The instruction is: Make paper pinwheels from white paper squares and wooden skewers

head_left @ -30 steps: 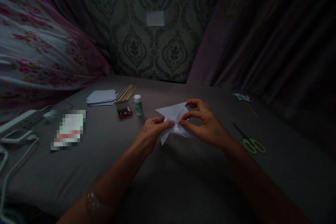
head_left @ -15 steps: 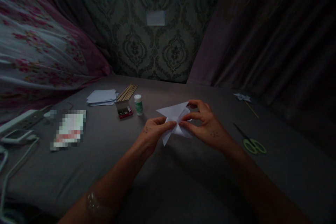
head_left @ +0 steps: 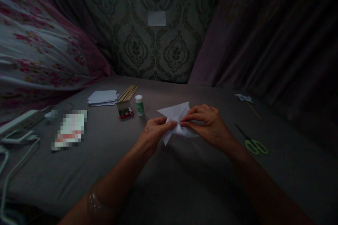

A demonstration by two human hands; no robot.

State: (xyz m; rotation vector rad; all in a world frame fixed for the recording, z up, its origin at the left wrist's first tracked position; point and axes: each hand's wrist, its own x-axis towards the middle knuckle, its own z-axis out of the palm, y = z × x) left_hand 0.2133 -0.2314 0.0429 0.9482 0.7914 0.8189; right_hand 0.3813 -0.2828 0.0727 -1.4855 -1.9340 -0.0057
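Observation:
A white paper pinwheel [head_left: 174, 112] is held up between my two hands, its pointed blades spreading out and its corners folded in to the middle. My left hand [head_left: 156, 130] grips it from the left, thumb pressed near the centre. From the right, my right hand [head_left: 207, 123] pinches the paper close to the centre with thumb and fingertips. Whether anything small sits in that pinch is hidden. Beyond my left hand stand a glue stick [head_left: 139, 105] with a white cap and a small open red box [head_left: 125, 111] of metal pins.
Green-handled scissors [head_left: 252, 142] and a finished pinwheel [head_left: 244, 98] on a stick lie at right. Wooden sticks [head_left: 128, 93] and a paper stack [head_left: 102, 97] lie at the back left. A power strip [head_left: 22, 123] with cables and a blurred packet [head_left: 70, 130] are at left.
The upper fingers of my right hand have come off the pinwheel's upper right tip and curled in toward the thumb. My left hand stays in place.

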